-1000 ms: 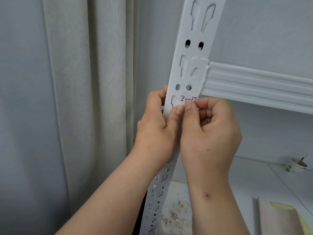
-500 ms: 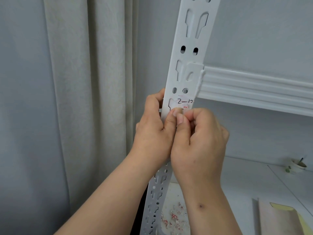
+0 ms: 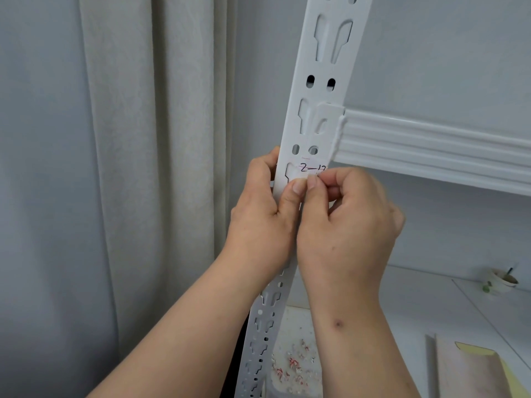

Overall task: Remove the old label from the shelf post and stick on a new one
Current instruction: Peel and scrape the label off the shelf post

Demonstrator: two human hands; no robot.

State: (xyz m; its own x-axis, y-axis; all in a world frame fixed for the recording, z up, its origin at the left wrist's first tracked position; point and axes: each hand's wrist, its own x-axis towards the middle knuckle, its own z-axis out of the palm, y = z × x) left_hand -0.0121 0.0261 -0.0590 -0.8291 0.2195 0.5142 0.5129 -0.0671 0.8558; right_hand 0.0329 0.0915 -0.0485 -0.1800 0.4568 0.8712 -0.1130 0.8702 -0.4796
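Note:
A white slotted shelf post [image 3: 324, 90] runs up the middle of the view. A small label [image 3: 311, 168] with black handwriting and faint red lines is stuck on it just below a pair of holes. My left hand [image 3: 264, 214] grips the post from the left, its thumb pressing on the post's front below the label. My right hand [image 3: 347, 225] has curled fingers; thumb and forefinger pinch at the label's lower right edge. The lower part of the label is hidden behind my fingertips.
A white shelf beam [image 3: 431, 150] joins the post and runs right. A pale curtain [image 3: 149, 168] hangs at the left. Below lie torn label scraps [image 3: 293, 366] on a white tray, a tan envelope [image 3: 471, 372], and a small cup [image 3: 502, 280] at far right.
My right hand dropped lower half a second ago and has come back up to the label's lower right edge. The left hand keeps its grip on the post.

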